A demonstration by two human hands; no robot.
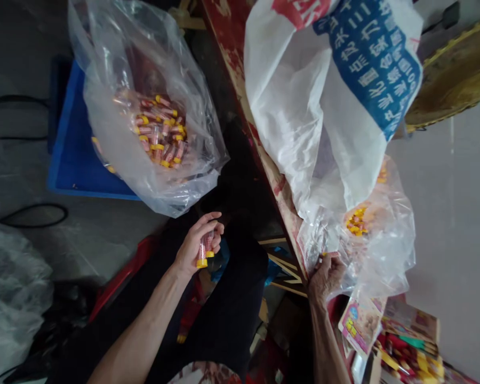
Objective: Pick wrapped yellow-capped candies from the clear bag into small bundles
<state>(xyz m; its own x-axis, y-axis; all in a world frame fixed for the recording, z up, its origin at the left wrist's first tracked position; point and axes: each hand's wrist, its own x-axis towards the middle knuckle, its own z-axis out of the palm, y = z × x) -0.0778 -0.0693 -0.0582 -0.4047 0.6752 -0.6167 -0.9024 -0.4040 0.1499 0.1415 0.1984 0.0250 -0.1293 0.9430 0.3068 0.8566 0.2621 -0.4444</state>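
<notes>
My left hand [200, 240], above my lap, is closed around two small see-through tubes [202, 255] with yellow caps and pink contents. At the table's edge, my right hand [326, 277] pinches a similar small tube [330, 254], partly hidden by the fingers and the film. That hand lies against a thin plastic bag [388, 266], through which more yellow-capped tubes [358, 221] show. To the left, a big see-through bag [200, 181] holds many such tubes [160, 130].
The left bag rests in a blue crate [70, 154]. A white printed sack [288, 106] lies on the worn red table [228, 42]. Beyond it stands a golden basket-like tray [456, 80]. Printed cards [362, 322] and boxed goods sit at lower right. A crumpled plastic bag [14, 298] is at far left.
</notes>
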